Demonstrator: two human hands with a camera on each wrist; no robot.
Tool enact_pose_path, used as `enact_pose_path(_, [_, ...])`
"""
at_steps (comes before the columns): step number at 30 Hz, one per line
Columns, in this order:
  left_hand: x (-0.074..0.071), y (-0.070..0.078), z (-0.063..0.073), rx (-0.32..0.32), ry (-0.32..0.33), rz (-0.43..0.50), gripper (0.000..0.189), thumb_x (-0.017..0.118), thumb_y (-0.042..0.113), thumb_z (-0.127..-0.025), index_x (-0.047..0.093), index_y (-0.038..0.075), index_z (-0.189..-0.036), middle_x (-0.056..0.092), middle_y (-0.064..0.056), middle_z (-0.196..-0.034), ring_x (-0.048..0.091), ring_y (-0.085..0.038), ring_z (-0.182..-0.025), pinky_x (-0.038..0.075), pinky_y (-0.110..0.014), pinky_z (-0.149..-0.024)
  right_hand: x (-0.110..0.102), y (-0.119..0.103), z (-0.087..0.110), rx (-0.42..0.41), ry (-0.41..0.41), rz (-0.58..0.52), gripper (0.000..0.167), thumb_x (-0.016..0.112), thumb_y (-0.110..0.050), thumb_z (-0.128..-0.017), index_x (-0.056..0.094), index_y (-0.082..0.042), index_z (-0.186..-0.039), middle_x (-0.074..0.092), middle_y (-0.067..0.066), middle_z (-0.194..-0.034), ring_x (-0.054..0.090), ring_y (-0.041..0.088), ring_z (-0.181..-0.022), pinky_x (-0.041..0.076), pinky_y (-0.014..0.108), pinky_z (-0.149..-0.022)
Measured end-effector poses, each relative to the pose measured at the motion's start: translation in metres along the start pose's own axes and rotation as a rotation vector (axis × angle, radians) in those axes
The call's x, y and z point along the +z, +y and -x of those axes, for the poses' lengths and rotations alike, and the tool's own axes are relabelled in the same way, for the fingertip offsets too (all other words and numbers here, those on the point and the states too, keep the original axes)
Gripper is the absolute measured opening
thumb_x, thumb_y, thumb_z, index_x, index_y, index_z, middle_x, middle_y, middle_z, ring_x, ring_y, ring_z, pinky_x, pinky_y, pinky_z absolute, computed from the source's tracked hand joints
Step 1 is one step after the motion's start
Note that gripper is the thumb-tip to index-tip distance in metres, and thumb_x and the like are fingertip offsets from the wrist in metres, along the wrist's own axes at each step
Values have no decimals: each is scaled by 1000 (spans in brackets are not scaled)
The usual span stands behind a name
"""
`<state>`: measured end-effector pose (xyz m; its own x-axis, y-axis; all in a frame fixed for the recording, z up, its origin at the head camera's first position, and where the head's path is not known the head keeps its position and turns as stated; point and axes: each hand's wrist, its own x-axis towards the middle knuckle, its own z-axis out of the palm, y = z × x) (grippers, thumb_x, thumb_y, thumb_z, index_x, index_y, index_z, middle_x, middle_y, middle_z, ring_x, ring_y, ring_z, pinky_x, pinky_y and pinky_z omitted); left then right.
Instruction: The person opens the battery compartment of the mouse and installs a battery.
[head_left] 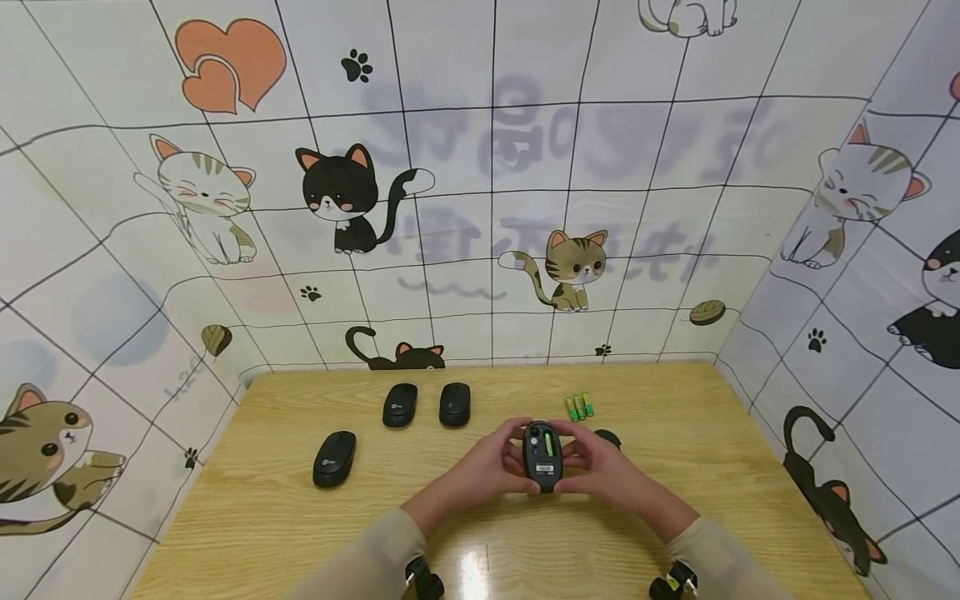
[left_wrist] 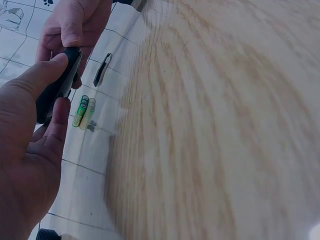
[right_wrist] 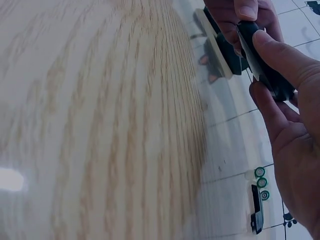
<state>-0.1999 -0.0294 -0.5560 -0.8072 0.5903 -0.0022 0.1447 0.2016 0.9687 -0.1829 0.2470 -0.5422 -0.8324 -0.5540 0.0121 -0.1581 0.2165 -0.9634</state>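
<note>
While fingers (head_left: pixel 517 482) hold the mouse (head_left: pixel 542 458), it points lengthwise up the head view.

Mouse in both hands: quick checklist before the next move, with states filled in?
1. Left hand gripping the mouse: ok.
2. Right hand gripping the mouse: ok.
3. Green battery in the mouse's underside: ok, one shows.
4. Green battery fully seated, right way round: cannot tell, too small.
5. Green battery covered: not ok, exposed; a dark piece, probably the cover, lies near the right hand.
6. Loose batteries set aside: ok, three on the table.
</note>
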Motion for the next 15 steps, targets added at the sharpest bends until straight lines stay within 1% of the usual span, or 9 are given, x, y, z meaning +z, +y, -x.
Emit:
enact_pose_path(4, [5,-1,-6,13,4,20,102,94,2,-88,35,10,-171,54,-3,-153,75,-13,-103,63,-28,-92,-5,4,2,9,7,17,95,90,-6,-93,35,-5,-171,42,28,-165,66,36,-126,61,41,-104])
enact_pose_path(9, [10,-6,-13,33,8,24,102,94,-1,-87,36,7,-170,52,-6,-155,74,-13,-102,63,-28,-91,-11,9,3,19,20,52,94,91,-7,-93,37,-5,-170,47,27,-162,69,33,-123,62,39,-101])
enact_pose_path(15, [16,-11,-21,27,11,20,103,94,-1,-87,36,7,-171,52,-9,-155,74,-12,-101,63,-27,-90,-16,14,4,13,23,67,94,91,-6,-93,38,-3,-170,49,27,-159,68,36,-124,61,40,-102])
